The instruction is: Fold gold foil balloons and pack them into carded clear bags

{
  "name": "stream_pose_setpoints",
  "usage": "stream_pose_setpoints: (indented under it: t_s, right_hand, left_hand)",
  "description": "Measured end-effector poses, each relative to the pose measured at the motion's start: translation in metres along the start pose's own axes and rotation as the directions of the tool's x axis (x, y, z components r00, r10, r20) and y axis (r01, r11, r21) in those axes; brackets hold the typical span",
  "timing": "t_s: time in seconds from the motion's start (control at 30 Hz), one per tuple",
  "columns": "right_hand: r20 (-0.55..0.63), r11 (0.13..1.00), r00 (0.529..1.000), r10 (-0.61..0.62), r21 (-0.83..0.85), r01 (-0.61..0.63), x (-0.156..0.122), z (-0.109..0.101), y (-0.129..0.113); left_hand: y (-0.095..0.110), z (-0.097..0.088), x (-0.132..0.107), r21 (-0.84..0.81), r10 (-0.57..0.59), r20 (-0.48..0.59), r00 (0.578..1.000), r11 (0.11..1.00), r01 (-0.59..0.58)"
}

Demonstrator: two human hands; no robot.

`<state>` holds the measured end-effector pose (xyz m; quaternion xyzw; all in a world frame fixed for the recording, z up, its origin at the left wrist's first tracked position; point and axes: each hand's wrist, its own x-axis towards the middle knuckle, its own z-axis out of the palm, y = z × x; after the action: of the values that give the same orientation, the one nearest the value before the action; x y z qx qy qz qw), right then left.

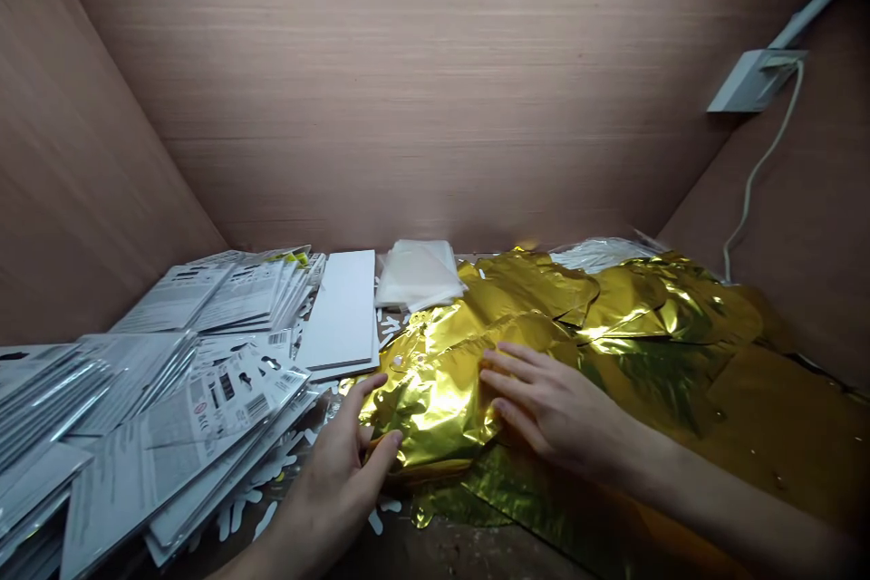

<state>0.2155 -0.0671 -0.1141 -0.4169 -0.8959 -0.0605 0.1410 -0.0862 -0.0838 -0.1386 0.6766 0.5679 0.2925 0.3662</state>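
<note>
Shiny gold foil sheets, which look like flat foil balloons [435, 408], lie in a layered, crinkled pile in front of me. My right hand [544, 394] rests on the top piece, palm down with its fingers stretched out. At the left edge of that same piece is my left hand [343, 462]. Its thumb and index finger are spread apart against the foil, and its other fingers are mostly hidden. More gold foil [680, 390] spreads out to the right, under and beyond my right forearm.
Stacks of printed cards in clear sleeves [204, 417] fill the left side. White cards [343, 308] and translucent bags [418, 272] lie at the back. Small white strips [237, 512] are scattered around. Clear plastic [602, 252] lies back right, below a wall socket [751, 82] with a cable.
</note>
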Motion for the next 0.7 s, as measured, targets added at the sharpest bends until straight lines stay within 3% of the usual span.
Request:
stream_pose_setpoints:
  t_s: [0.23,0.5,0.7]
  right_hand:
    - [0.177,0.993,0.984,0.011,0.114,-0.032,-0.008,0.021,0.009]
    - [0.279,0.993,0.960,0.035,0.095,-0.064,-0.010,0.029,0.011]
    - [0.283,0.997,0.959,-0.019,0.074,-0.002,-0.011,0.033,0.014]
  left_hand:
    - [-0.007,-0.002,0.002,-0.015,0.037,-0.007,0.999,0.999,-0.037]
    - [-0.011,0.001,0.003,-0.341,0.064,0.101,0.993,0.940,-0.026]
    - [-0.023,-0.001,0.003,-0.198,0.161,0.057,0.985,0.969,-0.147]
